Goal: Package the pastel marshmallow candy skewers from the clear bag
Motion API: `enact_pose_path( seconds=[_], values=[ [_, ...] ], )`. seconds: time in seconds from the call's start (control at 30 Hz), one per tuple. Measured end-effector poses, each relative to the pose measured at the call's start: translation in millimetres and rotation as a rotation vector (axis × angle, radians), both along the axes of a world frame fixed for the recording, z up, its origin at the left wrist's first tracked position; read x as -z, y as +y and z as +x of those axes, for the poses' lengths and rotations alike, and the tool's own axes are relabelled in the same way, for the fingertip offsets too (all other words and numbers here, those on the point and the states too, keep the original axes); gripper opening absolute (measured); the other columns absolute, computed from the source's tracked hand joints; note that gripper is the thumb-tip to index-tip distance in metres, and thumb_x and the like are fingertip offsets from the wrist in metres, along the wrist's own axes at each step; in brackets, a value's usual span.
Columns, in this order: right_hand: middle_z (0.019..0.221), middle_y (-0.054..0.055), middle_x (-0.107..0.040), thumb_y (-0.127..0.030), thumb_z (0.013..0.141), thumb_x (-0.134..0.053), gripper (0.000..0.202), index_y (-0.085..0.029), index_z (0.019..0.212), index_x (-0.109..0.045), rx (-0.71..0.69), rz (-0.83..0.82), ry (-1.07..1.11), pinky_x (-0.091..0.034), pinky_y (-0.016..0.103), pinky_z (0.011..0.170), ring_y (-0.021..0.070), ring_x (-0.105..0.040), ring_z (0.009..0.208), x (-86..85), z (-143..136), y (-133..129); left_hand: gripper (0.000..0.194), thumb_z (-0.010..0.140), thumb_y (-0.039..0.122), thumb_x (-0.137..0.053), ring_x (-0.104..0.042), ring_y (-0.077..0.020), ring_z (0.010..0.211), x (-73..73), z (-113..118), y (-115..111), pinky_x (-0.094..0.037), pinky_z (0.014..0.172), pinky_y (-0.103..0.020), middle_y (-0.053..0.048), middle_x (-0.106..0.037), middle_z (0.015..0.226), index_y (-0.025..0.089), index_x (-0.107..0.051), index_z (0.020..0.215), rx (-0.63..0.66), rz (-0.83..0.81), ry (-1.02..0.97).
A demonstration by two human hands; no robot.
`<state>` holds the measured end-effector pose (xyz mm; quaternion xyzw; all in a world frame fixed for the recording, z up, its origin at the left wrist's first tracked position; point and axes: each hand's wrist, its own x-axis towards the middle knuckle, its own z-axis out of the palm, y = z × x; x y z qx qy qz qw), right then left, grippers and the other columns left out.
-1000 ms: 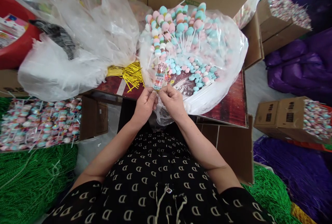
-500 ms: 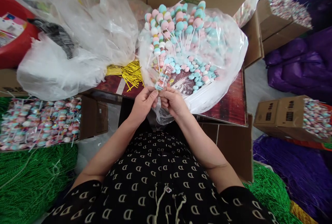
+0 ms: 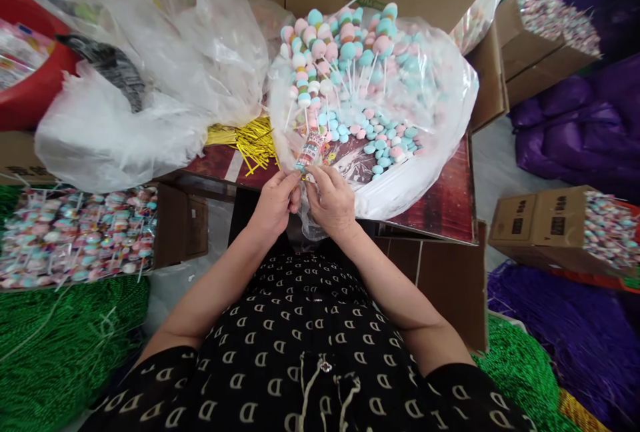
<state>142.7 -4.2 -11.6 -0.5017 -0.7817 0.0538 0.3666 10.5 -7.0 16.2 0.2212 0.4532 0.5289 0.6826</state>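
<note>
A candy skewer in a printed clear wrapper (image 3: 310,148) points away from me over the table's front edge. My left hand (image 3: 276,200) is closed, thumb and fingers pinching the gathered near end of the wrapper. Right beside it, my right hand (image 3: 332,201) is closed too, its fingertips at the same neck, where a small bit of gold twist tie (image 3: 303,177) shows. Beyond the hands, unwrapped candy skewers (image 3: 345,39) in pink, blue and white lie on a clear plastic bag (image 3: 445,99), with loose candies (image 3: 385,142) near them. Gold twist ties (image 3: 254,142) lie to the left.
The dark red table (image 3: 453,199) carries the bag. Crumpled plastic bags (image 3: 210,52) and a red basin (image 3: 55,75) stand left. A carton of wrapped skewers (image 3: 85,235) is low left; filled cartons (image 3: 537,222) stand right. Green tinsel-like strands (image 3: 65,345) lie at lower left.
My right hand has turned and its fingers have shifted at the wrapper's neck, where a bit of gold tie now shows. The wrapped skewer has moved slightly left.
</note>
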Motion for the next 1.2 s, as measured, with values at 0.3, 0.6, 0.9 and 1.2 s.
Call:
enact_pose_path(
  seconds=[0.3,0.6,0.9,1.2],
  values=[
    [0.091,0.007,-0.075,-0.026,0.11,-0.044,0.03,-0.021,0.103,-0.073,-0.004,0.21,-0.19,-0.048,0.035,0.082,0.0204,-0.065,0.083,11.4,0,11,0.028,0.092,0.028,-0.072,-0.032,-0.0039,0.035,-1.7,2,-2,-0.026,0.037,-0.016,0.01,-0.043,0.044,0.019,-0.052,0.075,0.004,-0.039,-0.03],
    [0.083,0.005,-0.072,-0.029,0.106,-0.049,0.024,-0.021,0.094,-0.068,0.007,-0.007,0.003,-0.049,0.032,0.078,0.02,-0.066,0.082,0.0,0,12,0.024,0.091,0.033,-0.073,-0.04,-0.0056,0.042,7.3,5,-7,-0.03,0.04,-0.016,0.009,-0.049,0.051,0.02,-0.054,0.083,-0.046,0.14,0.07],
    [0.056,-0.006,-0.053,-0.06,0.087,-0.074,0.044,-0.022,0.073,-0.057,-0.137,-0.766,0.964,-0.039,0.025,0.055,0.0108,-0.051,0.055,-30.5,-9,3,0.033,0.091,0.052,-0.075,-0.052,-0.0085,0.054,29.4,-3,-3,-0.044,0.054,-0.021,0.007,-0.057,0.063,0.021,-0.064,0.097,0.008,0.476,0.175],
    [0.06,-0.007,-0.053,-0.048,0.077,-0.084,0.035,-0.021,0.078,-0.061,-0.143,-0.924,1.198,-0.039,0.023,0.051,0.0072,-0.046,0.051,-48.5,-5,2,0.039,0.077,0.044,-0.091,-0.065,-0.0133,0.092,9.5,-23,15,-0.052,0.084,-0.025,-0.001,-0.07,0.098,0.022,-0.072,0.103,-0.196,0.61,0.354]
  ],
)
